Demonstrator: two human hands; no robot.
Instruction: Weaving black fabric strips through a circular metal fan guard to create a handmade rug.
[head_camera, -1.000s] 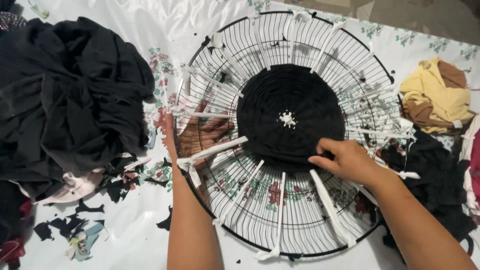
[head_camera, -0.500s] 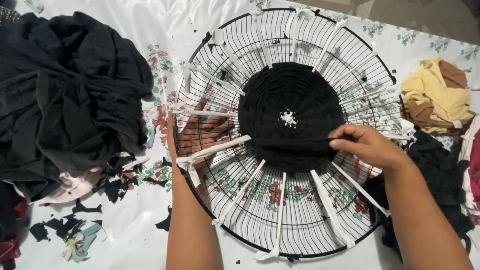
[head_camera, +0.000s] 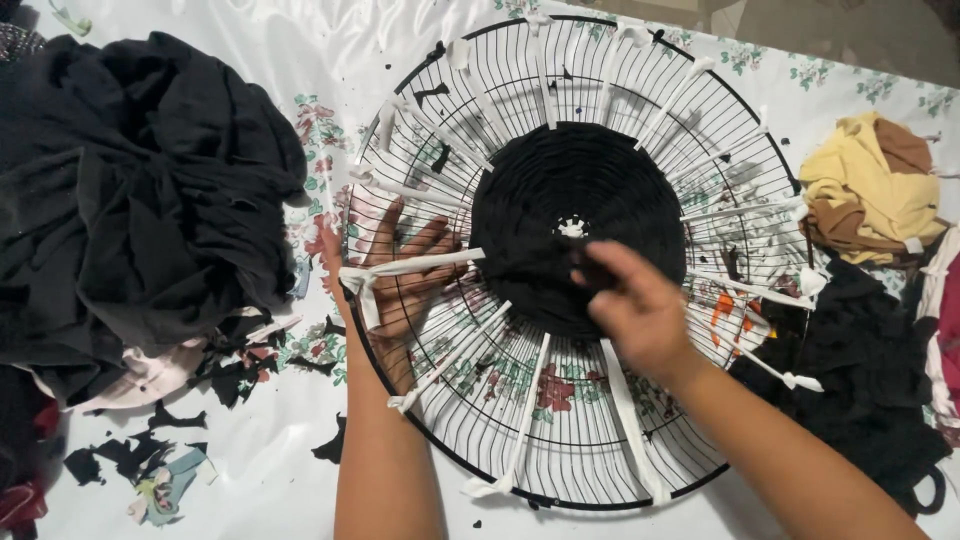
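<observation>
Two hands at a round wire fan guard (head_camera: 590, 440) with a black woven disc (head_camera: 575, 180) at its hub.

The guard lies flat on a table covered with a white floral cloth (head_camera: 300, 60), filling the middle of the view. White fabric strips (head_camera: 420, 265) run like spokes from the disc to the rim. The left hand (head_camera: 405, 270) sits at nine o'clock under the wires, palm up, fingers spread open, holding nothing, its palm showing through the grid. The right hand (head_camera: 635, 310) is over the disc's five o'clock edge, blurred, fingers pinched on a dark strip (head_camera: 590, 270); how tight the grip is cannot be told. A black cloth heap (head_camera: 130, 190) lies at nine o'clock beyond the guard, yellow and brown cloth (head_camera: 870, 190) at three o'clock, and black scraps (head_camera: 130, 455) at seven o'clock.
</observation>
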